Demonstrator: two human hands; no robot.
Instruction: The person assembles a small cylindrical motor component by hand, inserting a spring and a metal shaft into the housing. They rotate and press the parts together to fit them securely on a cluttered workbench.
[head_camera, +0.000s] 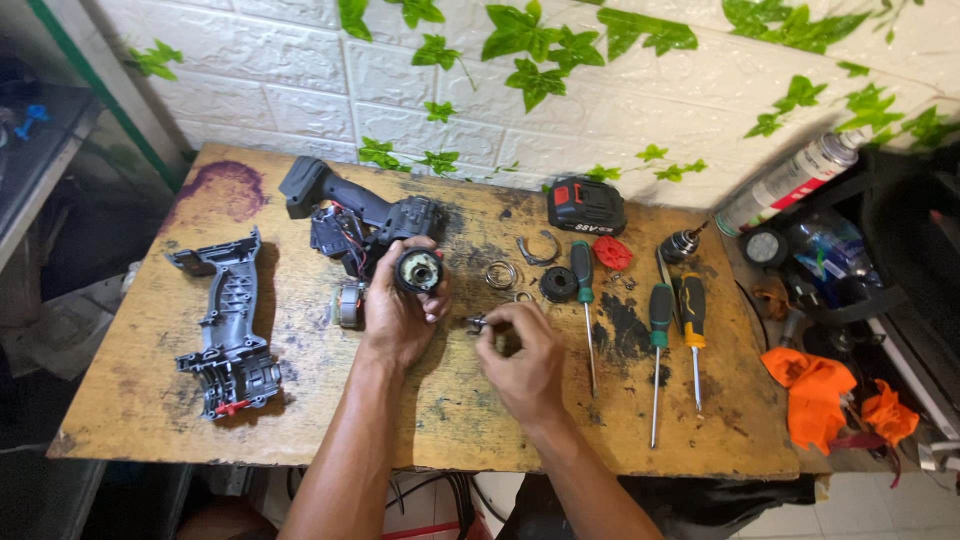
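The left hand (398, 315) is wrapped around a black cylindrical gearbox (418, 271) of the opened drill, just above the scuffed wooden worktop (140, 390). The right hand (520, 355) pinches a small metal part (476, 323) beside it; green-handled screwdrivers (584, 290) lie to the right.

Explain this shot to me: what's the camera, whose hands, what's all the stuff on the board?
One picture, from a camera worn on a person's head, looking down at their two bare hands over a worn wooden board. No robot here. The left hand grips a round dark gearbox-like part of an opened power drill. The right hand pinches a small metal piece; what it is exactly is too small to tell. At the left lies the drill's removed grey housing half. To the right are a battery pack, metal rings, a chuck and three screwdrivers. An orange cloth sits off the board's right edge.
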